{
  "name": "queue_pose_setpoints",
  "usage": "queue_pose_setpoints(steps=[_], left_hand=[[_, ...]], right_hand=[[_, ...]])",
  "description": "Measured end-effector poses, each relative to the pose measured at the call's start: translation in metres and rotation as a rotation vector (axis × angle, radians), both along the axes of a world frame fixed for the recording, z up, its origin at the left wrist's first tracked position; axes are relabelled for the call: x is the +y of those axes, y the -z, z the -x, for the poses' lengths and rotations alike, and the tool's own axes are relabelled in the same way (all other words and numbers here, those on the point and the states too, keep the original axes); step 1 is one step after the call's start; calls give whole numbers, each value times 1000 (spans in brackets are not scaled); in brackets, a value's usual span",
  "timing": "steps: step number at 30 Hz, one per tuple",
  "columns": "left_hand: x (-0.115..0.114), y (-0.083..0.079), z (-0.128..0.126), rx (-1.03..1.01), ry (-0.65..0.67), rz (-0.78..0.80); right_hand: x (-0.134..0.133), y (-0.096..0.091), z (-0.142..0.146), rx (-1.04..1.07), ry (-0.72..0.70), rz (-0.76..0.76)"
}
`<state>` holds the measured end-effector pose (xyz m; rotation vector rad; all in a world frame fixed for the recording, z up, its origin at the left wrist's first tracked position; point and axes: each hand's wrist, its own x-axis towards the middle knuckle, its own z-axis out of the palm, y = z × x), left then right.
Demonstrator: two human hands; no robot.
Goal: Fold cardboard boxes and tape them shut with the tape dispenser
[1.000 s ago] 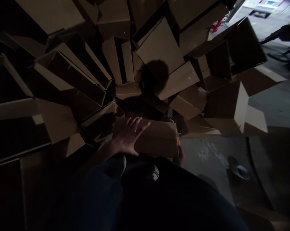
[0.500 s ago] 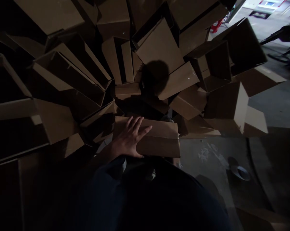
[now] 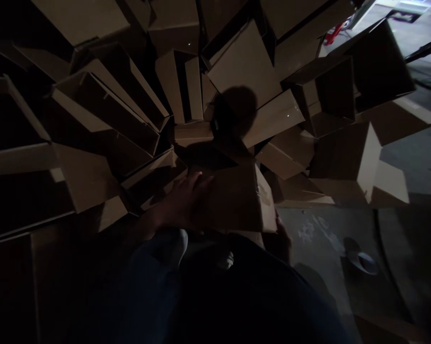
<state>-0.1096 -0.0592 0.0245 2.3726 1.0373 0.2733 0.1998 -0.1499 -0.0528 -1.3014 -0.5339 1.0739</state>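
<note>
- Two hands on one cardboard box: that's your whole scene. The box sits just in front of your body, tipped a little, with its pale end facing right.
- Your left hand lies flat across the top of the box. That grip looks released, pressing on the cardboard instead of clenching it.
- Your right hand is down at the right end of the box, curled around the lower corner. It's pretty dim there, but it reads as a grip clenched on the box.
- My read on the step in hand: you're handling this one box on its own, held between both hands and apart from the rest.
- My take on the next move: it calls for a firm right-hand hold, since your left is only lying on top and the box is tilted.
- Past the box, a big heap of open cardboard boxes fans out at all angles, with your head's shadow falling across it.
- Off to your right there's a concrete floor with pale scuffs and a small grey object on it.
- Your dark blue trousers fill the bottom of the view.
</note>
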Motion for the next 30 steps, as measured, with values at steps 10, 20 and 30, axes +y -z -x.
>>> queue_pose_setpoints(steps=[10,20,30], left_hand=[[-9,12,23,-201,-71,257],[-17,-6,25,-296,-88,317],[-10,7,26,-294,-117,299]], right_hand=[[-9,-21,10,20,-4,20],[-15,-14,9,3,-255,-44],[-17,-5,9,18,-220,97]])
